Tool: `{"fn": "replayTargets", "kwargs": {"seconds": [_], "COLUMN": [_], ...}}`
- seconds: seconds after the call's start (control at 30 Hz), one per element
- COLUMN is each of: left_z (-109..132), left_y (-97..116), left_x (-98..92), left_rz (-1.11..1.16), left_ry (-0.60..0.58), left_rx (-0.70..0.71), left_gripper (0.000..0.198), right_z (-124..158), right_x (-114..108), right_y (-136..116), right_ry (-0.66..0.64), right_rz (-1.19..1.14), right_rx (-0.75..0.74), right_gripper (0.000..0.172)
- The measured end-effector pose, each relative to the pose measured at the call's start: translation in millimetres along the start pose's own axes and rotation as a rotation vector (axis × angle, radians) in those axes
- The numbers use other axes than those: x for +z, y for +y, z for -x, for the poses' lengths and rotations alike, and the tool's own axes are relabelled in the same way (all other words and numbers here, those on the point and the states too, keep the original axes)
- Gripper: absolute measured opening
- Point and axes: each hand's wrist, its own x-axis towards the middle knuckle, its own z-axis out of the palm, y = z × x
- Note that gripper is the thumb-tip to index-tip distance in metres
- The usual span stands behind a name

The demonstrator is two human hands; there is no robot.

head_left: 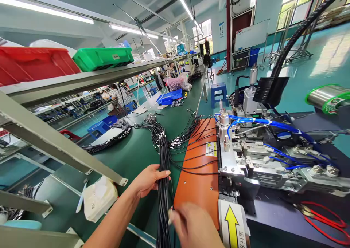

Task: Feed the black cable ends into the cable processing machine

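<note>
A thick bundle of black cables (163,157) runs lengthwise over the green workbench (131,157). My left hand (149,179) grips this bundle, fingers wrapped over it near the bench's front. My right hand (195,226) is low in the view and blurred, next to the bundle's lower part and the orange plate (198,182); its fingers look pinched, and what they hold is too smeared to name. More loose black cables (191,138) fan over the orange plate toward the machine.
A metal machine with blue air hoses (259,149) stands at right, a yellow arrow label (232,222) at its front. Another cable bundle (112,138) lies at left. White bag (98,199), shelf strut (54,142), red (32,64) and green bins (104,58) above. People sit farther down.
</note>
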Motion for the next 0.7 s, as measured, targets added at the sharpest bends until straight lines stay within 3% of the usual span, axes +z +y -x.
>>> {"fn": "replayTargets", "kwargs": {"seconds": [0.13, 0.4, 0.53, 0.7], "left_z": [-0.8, -3.6, 0.1, 12.8], "left_y": [2.6, 4.7, 3.5, -4.8], "left_x": [-4.8, -11.9, -9.8, 5.6], "left_rz": [0.075, 0.134, 0.143, 0.152], "left_ry": [-0.036, 0.009, 0.026, -0.048], "left_rx": [-0.026, 0.008, 0.030, 0.045], "left_gripper": [0.054, 0.052, 0.053, 0.077], "right_z": [-42.8, -87.4, -83.4, -41.3], "right_x": [-15.6, 1.0, -18.8, -67.6], "right_y": [-6.7, -32.6, -24.1, 5.5], "right_ry": [0.009, -0.091, -0.068, -0.143], "right_rz": [-0.030, -0.150, -0.399, -0.707], "right_rx": [0.096, 0.300, 0.293, 0.324], "right_gripper": [0.017, 0.017, 0.018, 0.033]}}
